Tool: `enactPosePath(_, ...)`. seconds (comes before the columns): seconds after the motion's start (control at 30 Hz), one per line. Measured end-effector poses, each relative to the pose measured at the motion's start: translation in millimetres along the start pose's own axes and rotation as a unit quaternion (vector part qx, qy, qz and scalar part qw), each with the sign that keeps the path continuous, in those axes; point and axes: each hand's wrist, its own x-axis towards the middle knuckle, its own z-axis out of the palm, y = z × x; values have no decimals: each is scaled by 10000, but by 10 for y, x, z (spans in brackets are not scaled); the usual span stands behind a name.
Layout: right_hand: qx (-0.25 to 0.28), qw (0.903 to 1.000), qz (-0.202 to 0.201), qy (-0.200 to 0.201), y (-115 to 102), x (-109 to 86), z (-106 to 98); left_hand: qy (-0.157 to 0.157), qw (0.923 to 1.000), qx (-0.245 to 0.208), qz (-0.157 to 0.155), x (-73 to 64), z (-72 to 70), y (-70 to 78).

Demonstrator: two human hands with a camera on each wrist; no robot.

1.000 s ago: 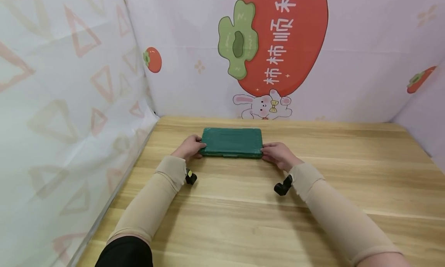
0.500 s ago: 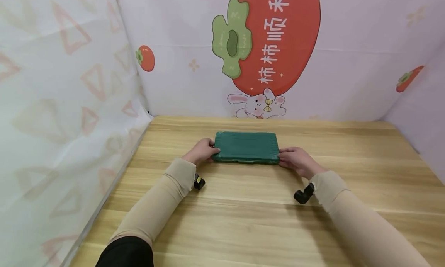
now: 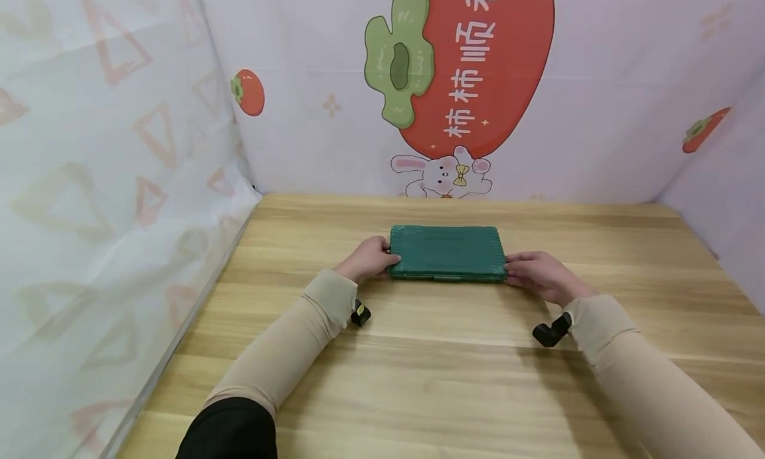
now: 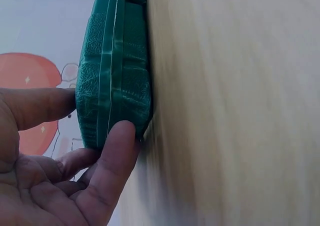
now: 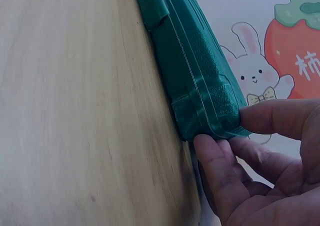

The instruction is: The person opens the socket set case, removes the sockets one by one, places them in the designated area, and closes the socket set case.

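Fingers (image 4: 117,156) of the left hand (image 3: 367,257) are partly bent and pinch one end of a green case (image 3: 447,250), the thumb pressing its upper face near the front corner. At the opposite end, the right hand (image 3: 542,274) grips the case the same way, thumb against the upper side and fingertips at the lower corner; each hand is open only as wide as the case is thick. The case lies level between the two hands, toward the back of the wooden table (image 3: 412,386), long side facing the person. Its lid is closed, with ribbed ends and a small latch (image 3: 447,279) at the middle of the front edge. Whether its underside rests on the wood or sits just above it, I cannot tell.

Beige sleeves (image 3: 281,339) cover both forearms, and a black cuff (image 3: 230,429) shows above the left one. Small black cameras (image 3: 552,331) stick out inward at the wrists. Behind the table hangs a pale cloth (image 3: 603,127) printed with a large red fruit (image 3: 526,54), white lettering and a white rabbit (image 3: 439,177). Another white sheet (image 3: 66,246) with faint triangles stands along the left side.
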Motion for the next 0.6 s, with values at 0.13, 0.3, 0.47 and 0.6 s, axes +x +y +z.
enactPosePath(0.13, -39, 10000, -16, 32, 13, -25, -95, 3, 9999, 100, 103, 28, 76, 64)
enactPosePath(0.3, -78, 9999, -35, 105, 66, -70, -157, -20, 9997, 131, 191, 63, 158, 94)
enactPosePath(0.47, 128, 9996, -247, 110, 158, -108, -145, -39, 9997, 218, 137, 63, 153, 71)
enactPosePath(0.6, 483, 9979, -310, 293, 244, -251, -89, 35, 9974, 590, 400, 53, 110, 91)
